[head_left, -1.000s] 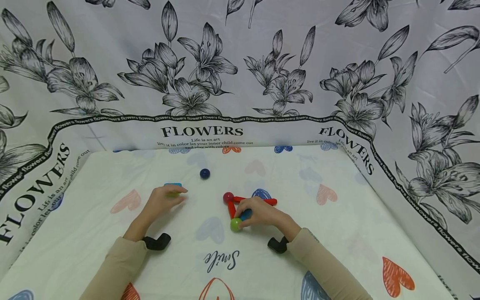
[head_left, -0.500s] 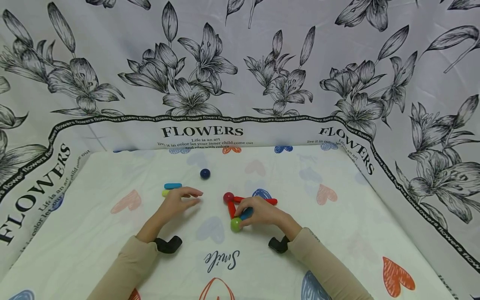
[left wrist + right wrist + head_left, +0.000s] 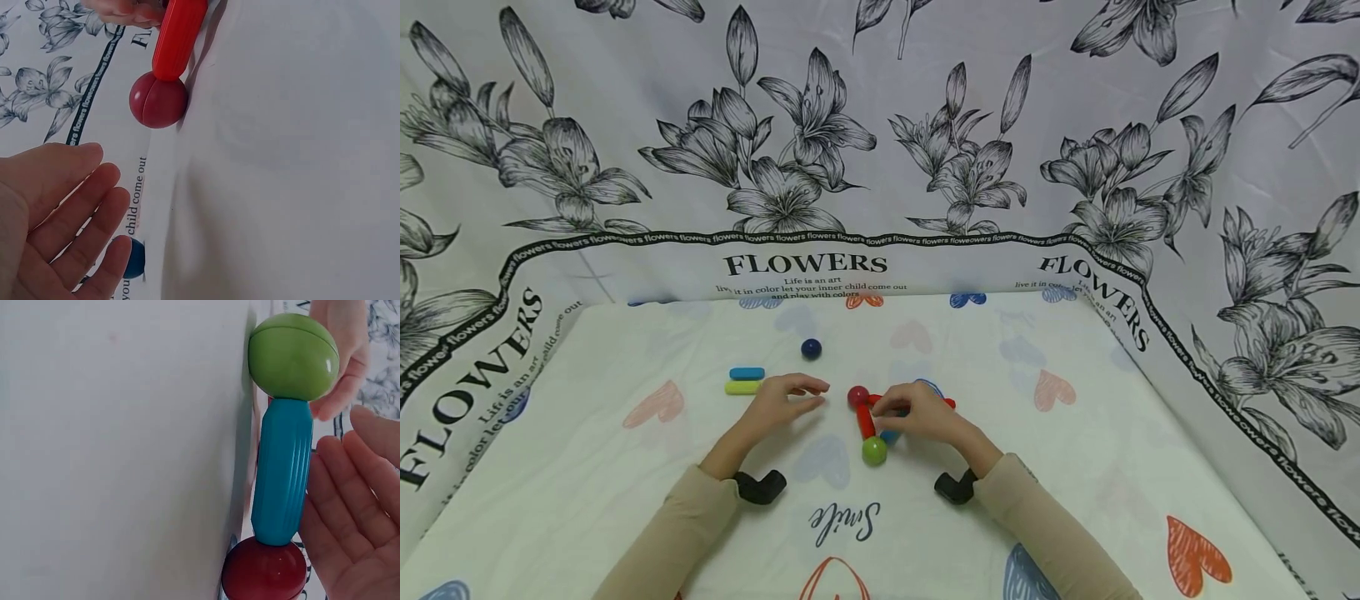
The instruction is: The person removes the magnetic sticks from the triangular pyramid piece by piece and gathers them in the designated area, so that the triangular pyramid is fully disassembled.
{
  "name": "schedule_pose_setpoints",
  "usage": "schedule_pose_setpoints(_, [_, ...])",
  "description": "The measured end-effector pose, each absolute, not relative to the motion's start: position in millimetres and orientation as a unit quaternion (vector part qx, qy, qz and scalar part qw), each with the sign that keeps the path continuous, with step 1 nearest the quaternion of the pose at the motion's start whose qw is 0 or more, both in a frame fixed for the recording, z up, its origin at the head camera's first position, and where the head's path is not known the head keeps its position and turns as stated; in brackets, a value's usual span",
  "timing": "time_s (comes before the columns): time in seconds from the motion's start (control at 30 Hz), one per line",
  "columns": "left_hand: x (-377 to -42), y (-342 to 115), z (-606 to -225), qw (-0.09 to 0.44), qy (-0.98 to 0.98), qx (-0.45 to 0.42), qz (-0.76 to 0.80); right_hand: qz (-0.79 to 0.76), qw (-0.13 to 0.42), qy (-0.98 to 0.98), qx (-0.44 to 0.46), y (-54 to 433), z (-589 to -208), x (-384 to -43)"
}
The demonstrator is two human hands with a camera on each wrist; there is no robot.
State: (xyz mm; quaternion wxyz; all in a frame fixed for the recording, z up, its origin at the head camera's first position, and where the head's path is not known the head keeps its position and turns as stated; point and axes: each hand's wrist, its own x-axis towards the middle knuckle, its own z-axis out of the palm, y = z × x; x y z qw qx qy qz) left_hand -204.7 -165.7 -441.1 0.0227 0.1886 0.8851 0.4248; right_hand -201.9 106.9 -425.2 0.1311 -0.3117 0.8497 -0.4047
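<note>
A joined frame of balls and rods lies on the tablecloth. In the head view a red ball [image 3: 857, 397] connects by a red rod [image 3: 865, 422] to a green ball [image 3: 874, 451]. The right wrist view shows a blue rod [image 3: 284, 472] running from the green ball to a dark red ball [image 3: 265, 569]. My right hand [image 3: 925, 412] is over this frame, fingers loosely extended beside the blue rod, pinching nothing; it hides part of the frame in the head view. Left of the red ball, apart from it, my left hand [image 3: 786, 402] holds nothing, its fingers relaxed.
A loose blue rod [image 3: 747, 373] and a yellow-green rod [image 3: 742, 387] lie side by side behind the left hand. Farther back sits a dark blue ball [image 3: 811, 349]. Patterned cloth [image 3: 805, 192] hangs behind the table.
My left hand has moved right, away from the loose rods and towards the red ball. My right fingers have let go near the green ball and lifted slightly back.
</note>
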Motion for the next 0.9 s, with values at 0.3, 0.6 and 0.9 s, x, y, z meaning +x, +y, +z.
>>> schedule_pose_setpoints(0.3, [-208.5,-151.3,-442.1,0.028,0.874,0.181,0.450,-0.435,0.115,0.860,-0.242,105.0,-422.9,-210.5])
schedule_pose_setpoints(0.6, [-213.5,-139.6,-444.2,0.047,0.871,0.172,0.457,-0.433,0.112,0.870,-0.205,103.2,-426.6,-220.2])
schedule_pose_setpoints(0.9, [-217.1,-129.9,-449.1,0.088,0.862,0.189,0.462,-0.401,0.141,0.885,-0.187,97.0,-432.8,-228.4])
